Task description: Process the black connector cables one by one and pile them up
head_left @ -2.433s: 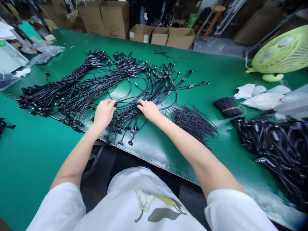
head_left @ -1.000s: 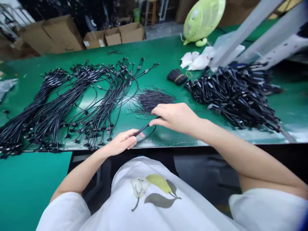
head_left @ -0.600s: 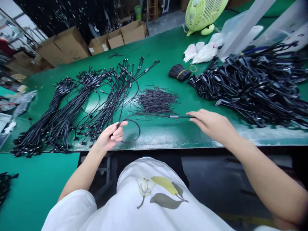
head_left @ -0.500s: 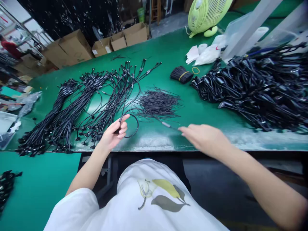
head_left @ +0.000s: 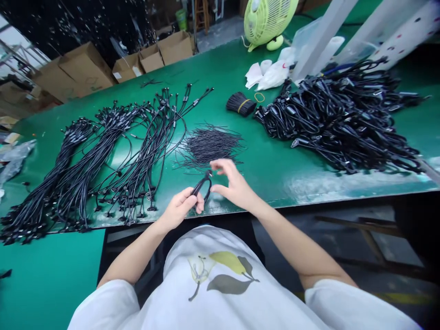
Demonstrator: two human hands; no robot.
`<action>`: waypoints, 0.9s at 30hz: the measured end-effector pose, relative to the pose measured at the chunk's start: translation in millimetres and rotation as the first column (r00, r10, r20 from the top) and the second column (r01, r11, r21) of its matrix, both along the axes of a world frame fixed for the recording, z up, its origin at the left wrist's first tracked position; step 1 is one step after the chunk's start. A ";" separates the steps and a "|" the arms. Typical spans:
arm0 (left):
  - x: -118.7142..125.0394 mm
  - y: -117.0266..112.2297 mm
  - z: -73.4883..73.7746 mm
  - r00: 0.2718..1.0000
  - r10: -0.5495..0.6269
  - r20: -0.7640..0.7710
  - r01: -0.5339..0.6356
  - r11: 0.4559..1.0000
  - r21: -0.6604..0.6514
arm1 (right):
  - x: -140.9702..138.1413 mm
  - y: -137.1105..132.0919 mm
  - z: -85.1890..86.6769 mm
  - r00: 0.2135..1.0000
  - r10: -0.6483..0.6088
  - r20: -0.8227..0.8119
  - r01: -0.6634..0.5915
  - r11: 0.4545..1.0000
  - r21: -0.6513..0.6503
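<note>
A black cable (head_left: 206,181), gathered into a small loop, is gripped by my left hand (head_left: 182,206) near the front edge of the table. Just to its right, my right hand (head_left: 231,182) has its thumb and fingers apart around the loop's upper end; whether a fingertip touches the cable cannot be made out. Behind both hands lies a loose pile of short black twist ties (head_left: 213,145). On the left, long black cables (head_left: 154,146) are spread in several bunches, with connectors at both ends.
At right is a large heap of coiled black cables (head_left: 330,119). A banded bundle of black ties (head_left: 240,104) lies beside a yellow rubber band (head_left: 259,97). Farther back are white plastic bags (head_left: 273,77), a green fan (head_left: 270,23) and cardboard boxes (head_left: 175,48) beyond the green table (head_left: 271,160).
My right hand has moved left, close to my left hand, and its fingers have parted. The long stretched cable is now gathered into a small loop. The view has shifted to the right.
</note>
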State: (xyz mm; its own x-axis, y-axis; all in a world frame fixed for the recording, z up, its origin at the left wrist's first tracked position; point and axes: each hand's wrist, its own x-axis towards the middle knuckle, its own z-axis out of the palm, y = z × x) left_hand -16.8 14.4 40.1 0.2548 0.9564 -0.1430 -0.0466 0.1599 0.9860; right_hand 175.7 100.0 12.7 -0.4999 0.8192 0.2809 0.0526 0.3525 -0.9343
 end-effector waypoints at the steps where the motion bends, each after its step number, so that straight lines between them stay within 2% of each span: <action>1: 2.5 0.2 -3.5 0.998 0.027 0.062 -0.025 0.999 -0.029 | -6.2 -2.0 -7.7 0.999 -0.014 -0.052 0.007 0.992 -0.125; 3: 10.6 -1.1 -13.7 0.991 0.067 0.115 -0.053 0.991 -0.119 | -18.7 -8.8 -19.4 0.982 -0.074 -0.171 0.005 0.927 -0.376; 5: 20.2 -5.4 -26.6 0.984 0.136 0.115 -0.113 0.975 -0.190 | -28.7 -16.2 -23.7 0.932 -0.194 -0.307 -0.020 0.817 -0.577; 7: 27.7 -11.4 -39.0 0.976 0.203 0.083 -0.185 0.965 -0.187 | -34.9 -22.9 -21.3 0.874 -0.271 -0.404 -0.097 0.717 -0.691; 9: 30.7 -16.9 -47.7 0.984 0.179 -0.008 -0.179 0.976 -0.124 | -38.1 -30.0 -15.3 0.855 -0.284 -0.434 -0.148 0.669 -0.729; 11: 29.5 -20.1 -51.8 0.986 0.099 -0.137 -0.109 0.992 -0.067 | -40.3 -38.5 -9.2 0.872 -0.241 -0.427 -0.169 0.670 -0.723; 13: 26.2 -20.6 -52.5 0.970 0.022 -0.243 -0.039 0.997 -0.068 | -42.9 -47.4 -5.0 0.896 -0.173 -0.408 -0.187 0.687 -0.702; 15: 22.6 -19.2 -51.3 0.957 -0.068 -0.283 0.035 0.992 -0.118 | -46.2 -54.1 -3.5 0.905 -0.131 -0.405 -0.191 0.726 -0.661; 18: 17.9 -15.3 -47.4 0.953 -0.150 -0.262 0.116 0.983 -0.142 | -49.8 -56.5 -3.6 0.888 -0.140 -0.438 -0.170 0.784 -0.597; 21: 14.5 -13.1 -41.7 0.960 -0.171 -0.222 0.147 0.982 -0.118 | -47.6 -51.9 -1.3 0.861 -0.093 -0.500 -0.279 0.735 -0.617; 23: 14.8 -14.1 -37.4 0.969 -0.235 -0.070 0.217 0.954 -0.206 | -43.2 -47.8 2.5 0.832 -0.036 -0.554 -0.379 0.691 -0.615; 25: 18.7 -16.8 -32.7 0.942 -0.264 0.209 0.324 0.882 -0.343 | -38.6 -43.8 6.9 0.792 0.001 -0.610 -0.456 0.665 -0.591; 27: 26.6 -19.8 -27.0 0.879 -0.158 0.450 0.371 0.819 -0.438 | -35.2 -40.0 10.1 0.768 0.001 -0.640 -0.489 0.646 -0.586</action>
State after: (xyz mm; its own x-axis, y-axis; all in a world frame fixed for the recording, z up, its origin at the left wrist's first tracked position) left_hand 9.8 -5.4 13.0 0.6216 0.6639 -0.4158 -0.2764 0.6825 0.6766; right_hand 140.5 60.0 22.8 -0.6686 0.7434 -0.0207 -0.5181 -0.4855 -0.7042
